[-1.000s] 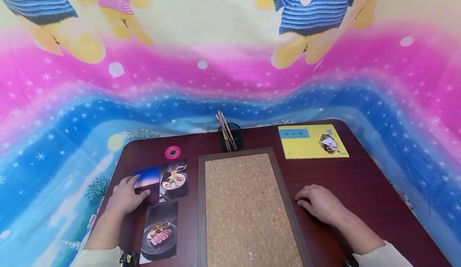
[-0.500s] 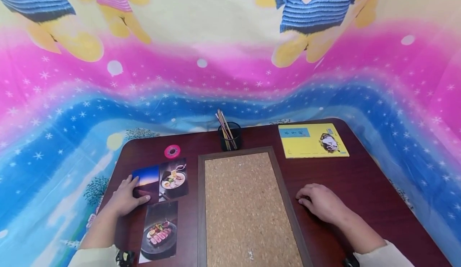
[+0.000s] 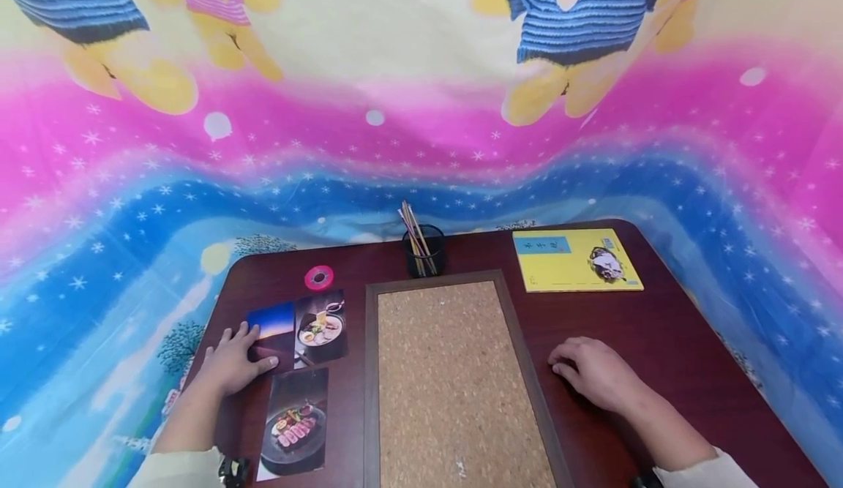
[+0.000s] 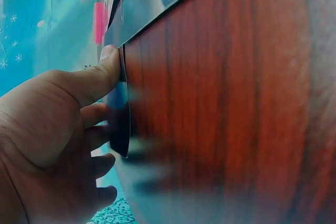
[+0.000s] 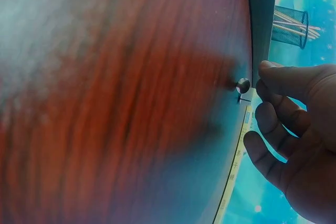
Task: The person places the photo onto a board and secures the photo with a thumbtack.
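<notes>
My left hand [image 3: 232, 360] lies with spread fingers at the left edge of a sunset photo [image 3: 273, 321]; the thumb and fingertips touch it. In the left wrist view the photo's edge [image 4: 126, 111] runs between thumb and fingers and looks slightly bowed. A ramen photo [image 3: 321, 329] adjoins it on the right, and a steak photo [image 3: 294, 426] lies below. My right hand [image 3: 593, 371] rests on the table with loosely bent fingers, holding nothing visible. Near its fingertips in the right wrist view is a small shiny round thumbtack [image 5: 242, 85], hidden in the head view.
A framed cork board [image 3: 457, 378] occupies the middle of the dark wood table [image 3: 665, 371]. Behind it stands a black mesh pen cup [image 3: 424, 254] with several sticks. A pink tape roll [image 3: 319, 278] sits back left, a yellow book [image 3: 576, 261] back right. Printed cloth surrounds the table.
The left hand's fingers have spread and shifted slightly at the photo's left edge, uncovering more of its dark lower part. The right hand stays nearly still.
</notes>
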A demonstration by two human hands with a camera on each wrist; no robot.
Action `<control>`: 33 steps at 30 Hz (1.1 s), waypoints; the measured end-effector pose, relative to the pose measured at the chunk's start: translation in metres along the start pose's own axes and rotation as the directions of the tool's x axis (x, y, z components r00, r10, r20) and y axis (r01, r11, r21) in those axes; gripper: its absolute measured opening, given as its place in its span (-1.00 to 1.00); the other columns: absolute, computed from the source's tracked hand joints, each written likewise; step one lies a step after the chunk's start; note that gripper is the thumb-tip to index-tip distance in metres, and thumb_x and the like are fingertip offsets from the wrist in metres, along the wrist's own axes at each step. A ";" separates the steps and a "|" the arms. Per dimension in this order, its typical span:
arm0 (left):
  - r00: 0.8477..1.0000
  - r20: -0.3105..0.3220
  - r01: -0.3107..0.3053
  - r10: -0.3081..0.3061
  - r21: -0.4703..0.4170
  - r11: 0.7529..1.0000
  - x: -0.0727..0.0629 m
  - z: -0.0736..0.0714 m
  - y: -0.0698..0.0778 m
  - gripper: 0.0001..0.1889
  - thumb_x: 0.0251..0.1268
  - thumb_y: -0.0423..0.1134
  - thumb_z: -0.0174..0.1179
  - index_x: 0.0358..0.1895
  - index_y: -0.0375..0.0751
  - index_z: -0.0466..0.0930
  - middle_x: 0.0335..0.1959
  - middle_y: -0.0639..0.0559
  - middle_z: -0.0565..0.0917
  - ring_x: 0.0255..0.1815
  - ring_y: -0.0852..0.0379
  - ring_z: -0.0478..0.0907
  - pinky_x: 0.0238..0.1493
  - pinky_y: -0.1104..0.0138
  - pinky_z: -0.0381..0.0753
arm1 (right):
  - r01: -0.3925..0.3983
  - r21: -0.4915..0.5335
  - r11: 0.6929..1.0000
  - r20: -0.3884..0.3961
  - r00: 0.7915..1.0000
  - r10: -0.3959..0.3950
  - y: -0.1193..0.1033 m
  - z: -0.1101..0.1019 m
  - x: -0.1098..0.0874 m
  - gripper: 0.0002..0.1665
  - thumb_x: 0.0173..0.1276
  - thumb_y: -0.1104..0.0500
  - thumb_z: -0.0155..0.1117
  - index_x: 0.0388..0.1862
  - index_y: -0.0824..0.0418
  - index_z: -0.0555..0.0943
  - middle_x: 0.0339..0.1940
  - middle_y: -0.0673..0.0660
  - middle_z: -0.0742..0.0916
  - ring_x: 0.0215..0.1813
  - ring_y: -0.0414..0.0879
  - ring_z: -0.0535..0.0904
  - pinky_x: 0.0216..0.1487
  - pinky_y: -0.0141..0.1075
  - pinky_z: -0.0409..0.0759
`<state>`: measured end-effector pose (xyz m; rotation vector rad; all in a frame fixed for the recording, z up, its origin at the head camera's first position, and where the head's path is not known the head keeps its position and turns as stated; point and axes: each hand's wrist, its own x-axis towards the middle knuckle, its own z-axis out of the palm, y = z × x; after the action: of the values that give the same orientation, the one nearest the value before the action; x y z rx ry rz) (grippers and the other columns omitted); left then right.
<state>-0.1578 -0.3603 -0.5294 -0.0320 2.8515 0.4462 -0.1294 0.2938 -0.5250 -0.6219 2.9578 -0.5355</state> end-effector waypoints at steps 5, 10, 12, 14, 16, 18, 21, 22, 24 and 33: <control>1.000 -0.019 0.005 -0.006 -0.039 0.999 -0.003 0.004 -0.003 0.10 0.28 0.29 0.33 0.59 -0.48 0.10 0.56 -0.61 0.00 0.54 -0.67 -0.17 0.39 -0.53 -0.20 | -0.010 -0.002 1.000 -0.006 1.000 0.010 0.002 -0.001 -0.001 -0.84 0.31 0.20 0.53 -0.20 -0.05 0.77 -0.27 -0.21 0.71 -0.13 -0.14 0.68 -0.09 -0.09 0.70; 0.999 -0.049 0.007 -0.011 -0.077 0.997 -0.007 0.006 -0.006 0.11 0.25 0.23 0.39 0.61 -0.44 0.07 0.56 -0.58 0.05 0.55 -0.66 -0.16 0.38 -0.53 -0.19 | -0.027 0.001 1.000 -0.012 1.000 0.027 0.003 -0.004 -0.001 -0.86 0.32 0.18 0.51 -0.19 -0.05 0.78 -0.25 -0.21 0.71 -0.11 -0.13 0.68 -0.07 -0.07 0.70; 0.998 -0.056 0.011 -0.016 -0.079 0.997 -0.007 0.006 -0.005 0.10 0.25 0.23 0.39 0.62 -0.41 0.06 0.56 -0.57 0.07 0.55 -0.65 -0.14 0.39 -0.53 -0.17 | -0.033 0.004 0.999 -0.020 0.999 0.033 0.003 -0.005 -0.001 -0.85 0.32 0.18 0.52 -0.18 -0.05 0.78 -0.25 -0.20 0.72 -0.11 -0.13 0.68 -0.05 -0.06 0.70; 0.998 -0.063 0.013 -0.018 -0.081 0.997 -0.007 0.005 -0.002 0.10 0.26 0.23 0.39 0.62 -0.40 0.06 0.55 -0.58 0.09 0.54 -0.66 -0.11 0.38 -0.53 -0.14 | -0.033 0.005 0.999 -0.032 0.999 0.033 0.004 -0.006 -0.002 -0.85 0.32 0.18 0.52 -0.18 -0.06 0.78 -0.25 -0.21 0.72 -0.11 -0.13 0.68 -0.05 -0.06 0.70; 0.997 -0.068 0.025 -0.031 -0.084 0.996 -0.006 0.003 0.001 0.10 0.26 0.23 0.39 0.62 -0.41 0.06 0.53 -0.63 0.08 0.51 -0.70 -0.07 0.36 -0.54 -0.07 | -0.030 0.008 1.000 -0.045 0.999 0.030 0.005 -0.007 -0.003 -0.84 0.31 0.18 0.53 -0.18 -0.07 0.78 -0.25 -0.21 0.72 -0.12 -0.14 0.68 -0.06 -0.06 0.70; 0.996 -0.082 0.039 -0.046 -0.083 0.996 -0.006 0.001 0.004 0.10 0.25 0.24 0.39 0.61 -0.42 0.07 0.51 -0.67 0.09 0.47 -0.73 0.00 0.33 -0.53 0.04 | -0.028 0.010 1.000 -0.061 0.998 0.028 0.005 -0.008 -0.004 -0.84 0.32 0.18 0.53 -0.18 -0.07 0.78 -0.26 -0.22 0.71 -0.13 -0.16 0.68 -0.08 -0.08 0.70; 0.993 -0.094 0.063 -0.071 -0.089 0.994 -0.007 -0.001 0.007 0.13 0.24 0.29 0.38 0.60 -0.43 0.06 0.48 -0.71 0.11 0.42 -0.74 0.10 0.27 -0.52 0.20 | -0.025 0.015 1.000 -0.085 0.996 0.026 0.006 -0.008 -0.004 -0.84 0.32 0.19 0.53 -0.19 -0.07 0.78 -0.27 -0.24 0.71 -0.14 -0.19 0.67 -0.09 -0.10 0.70; 0.992 -0.097 0.070 -0.079 -0.090 0.993 -0.007 -0.001 0.008 0.14 0.23 0.30 0.38 0.61 -0.43 0.06 0.48 -0.71 0.13 0.42 -0.72 0.13 0.26 -0.50 0.24 | -0.023 0.018 1.000 -0.090 0.996 0.024 0.006 -0.007 -0.004 -0.84 0.32 0.19 0.52 -0.19 -0.07 0.78 -0.27 -0.25 0.70 -0.15 -0.20 0.67 -0.10 -0.11 0.70; 0.990 -0.105 0.082 -0.093 -0.097 0.992 -0.008 -0.001 0.008 0.16 0.22 0.33 0.37 0.61 -0.42 0.06 0.46 -0.69 0.18 0.40 -0.69 0.19 0.24 -0.48 0.30 | -0.018 0.026 0.999 -0.098 0.995 0.020 0.006 -0.007 -0.004 -0.84 0.33 0.19 0.52 -0.18 -0.07 0.78 -0.27 -0.26 0.70 -0.15 -0.21 0.67 -0.10 -0.12 0.70; 0.983 -0.161 0.071 -0.083 -0.078 0.994 -0.005 -0.005 0.007 0.17 0.24 0.48 0.23 0.62 -0.37 0.08 0.44 -0.64 0.27 0.35 -0.68 0.28 0.21 -0.47 0.35 | -0.021 0.097 0.995 -0.122 0.992 0.033 0.005 -0.006 -0.003 -0.80 0.34 0.23 0.51 -0.16 -0.08 0.78 -0.25 -0.28 0.71 -0.18 -0.30 0.64 -0.14 -0.19 0.71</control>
<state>-0.1545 -0.3554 -0.5213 -0.2004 2.9813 0.5535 -0.1299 0.3013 -0.5211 -0.5584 3.0275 -0.7337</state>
